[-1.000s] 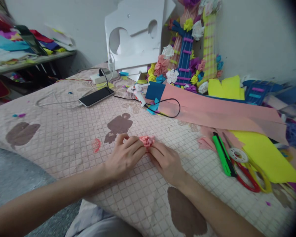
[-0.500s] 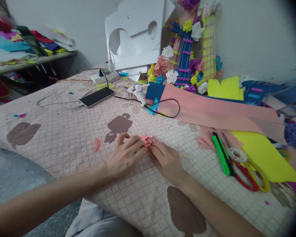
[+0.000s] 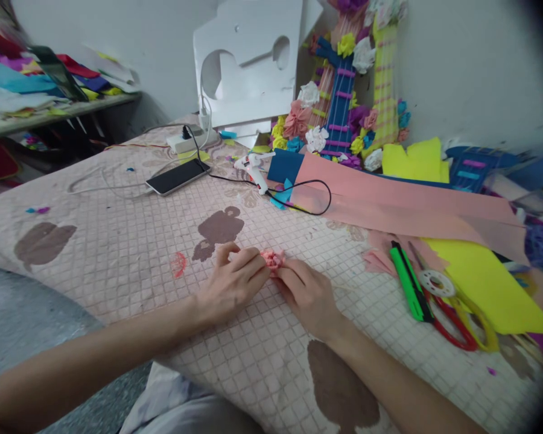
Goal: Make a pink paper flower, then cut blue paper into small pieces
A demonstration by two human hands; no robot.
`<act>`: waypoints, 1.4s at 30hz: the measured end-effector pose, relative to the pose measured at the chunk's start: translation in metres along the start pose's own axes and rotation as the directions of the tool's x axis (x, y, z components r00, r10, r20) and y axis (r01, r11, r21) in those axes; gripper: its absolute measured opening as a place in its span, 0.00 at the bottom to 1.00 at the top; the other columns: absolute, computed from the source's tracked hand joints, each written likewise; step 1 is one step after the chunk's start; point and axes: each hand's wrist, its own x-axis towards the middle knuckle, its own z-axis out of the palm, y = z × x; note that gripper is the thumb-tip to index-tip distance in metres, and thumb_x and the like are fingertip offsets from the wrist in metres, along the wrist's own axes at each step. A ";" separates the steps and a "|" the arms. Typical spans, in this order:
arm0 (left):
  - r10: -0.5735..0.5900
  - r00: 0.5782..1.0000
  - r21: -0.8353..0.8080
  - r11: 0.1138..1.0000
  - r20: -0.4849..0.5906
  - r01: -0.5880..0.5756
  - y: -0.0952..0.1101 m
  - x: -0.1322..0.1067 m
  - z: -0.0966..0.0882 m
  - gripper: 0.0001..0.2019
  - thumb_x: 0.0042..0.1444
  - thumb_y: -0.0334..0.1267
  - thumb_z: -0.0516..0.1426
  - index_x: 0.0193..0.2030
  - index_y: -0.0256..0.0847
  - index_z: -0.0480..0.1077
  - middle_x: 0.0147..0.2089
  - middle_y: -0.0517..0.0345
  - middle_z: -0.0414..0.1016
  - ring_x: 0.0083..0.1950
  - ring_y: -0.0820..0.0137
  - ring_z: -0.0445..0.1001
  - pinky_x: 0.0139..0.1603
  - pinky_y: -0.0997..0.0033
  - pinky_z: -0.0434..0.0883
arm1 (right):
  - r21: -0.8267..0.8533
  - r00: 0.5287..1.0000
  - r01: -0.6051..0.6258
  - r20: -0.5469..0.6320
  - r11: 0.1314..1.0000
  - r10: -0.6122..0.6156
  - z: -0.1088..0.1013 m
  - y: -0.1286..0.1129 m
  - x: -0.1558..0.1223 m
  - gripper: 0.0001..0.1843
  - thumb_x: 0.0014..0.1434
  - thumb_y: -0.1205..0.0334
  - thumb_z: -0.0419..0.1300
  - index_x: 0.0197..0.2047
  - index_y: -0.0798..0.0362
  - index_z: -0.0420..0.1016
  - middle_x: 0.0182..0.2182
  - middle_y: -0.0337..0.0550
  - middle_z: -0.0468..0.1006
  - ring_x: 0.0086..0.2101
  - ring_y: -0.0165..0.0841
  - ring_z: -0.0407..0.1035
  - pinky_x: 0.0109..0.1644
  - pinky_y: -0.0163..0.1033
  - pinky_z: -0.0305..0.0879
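A small crumpled pink paper flower [image 3: 272,260] lies on the quilted pink bedspread [image 3: 131,253] between my two hands. My left hand [image 3: 232,285] has its fingers curled and pressed against the flower's left side. My right hand [image 3: 308,294] pinches the flower from the right, fingers closed on it. Most of the flower is hidden by my fingertips.
A green utility knife [image 3: 408,279], a tape roll [image 3: 431,282] and red and yellow scissors [image 3: 461,325] lie at the right on pink and yellow paper sheets [image 3: 398,205]. Farther back lie a phone [image 3: 177,176], a glue gun [image 3: 254,169] with black cord, a power strip [image 3: 187,140] and flower-decorated paper guitars [image 3: 344,96].
Both hands stay on the pink flower with only slight finger shifts; the flower is a little more covered by my fingers. Nothing else moved.
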 end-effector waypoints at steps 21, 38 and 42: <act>0.000 0.999 0.066 0.998 -0.042 0.003 0.001 0.001 0.003 0.10 0.65 0.28 0.48 0.36 0.38 0.68 0.34 0.59 0.74 0.43 0.68 0.67 0.49 0.59 0.55 | -0.008 0.999 -0.020 -0.034 1.000 0.019 0.004 0.000 -0.002 0.07 0.63 0.70 0.53 0.40 0.55 0.72 0.35 0.46 0.76 0.35 0.34 0.71 0.38 0.38 0.72; 0.014 1.000 0.110 0.994 0.024 -0.017 0.005 0.000 0.008 0.11 0.66 0.27 0.45 0.38 0.37 0.68 0.37 0.56 0.72 0.45 0.67 0.65 0.49 0.59 0.56 | -0.030 0.999 0.021 0.033 0.999 -0.020 0.007 0.001 -0.001 0.12 0.65 0.71 0.49 0.45 0.59 0.72 0.36 0.51 0.76 0.37 0.36 0.71 0.41 0.41 0.73; 0.000 1.000 0.090 0.996 0.031 -0.002 0.005 0.001 0.006 0.11 0.65 0.27 0.46 0.36 0.37 0.68 0.35 0.58 0.72 0.43 0.67 0.65 0.48 0.60 0.56 | 0.027 1.000 -0.001 0.016 1.000 0.000 0.004 0.002 -0.007 0.10 0.63 0.71 0.53 0.47 0.59 0.72 0.39 0.50 0.76 0.40 0.36 0.71 0.45 0.40 0.72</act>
